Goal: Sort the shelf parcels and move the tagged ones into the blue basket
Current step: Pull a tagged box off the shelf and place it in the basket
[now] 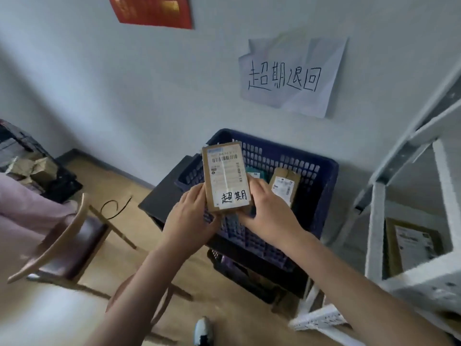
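A cardboard parcel [226, 177] is gripped by both hands at its lower end: the left hand [190, 216] is curled round the lower left edge, the right hand [268, 211] round the lower right edge and corner. The parcel is held upright, label side toward the camera, above the near rim of the basket [321, 186]. A printed label with a barcode is carried on its face, and a white tag [234, 198] with handwritten characters is stuck at the bottom.

Inside the basket, a second carton [284, 184] is seen leaning, with a teal item [255, 174] beside it, partly hidden by the held parcel. The basket is set on a dark stand [162, 196] against the wall. A handwritten sign [289, 76] is fixed to the wall above. A white shelf [409, 245] stands to the right, with a labelled box [411, 243] on it. A chair [64, 243] is noted to the left.
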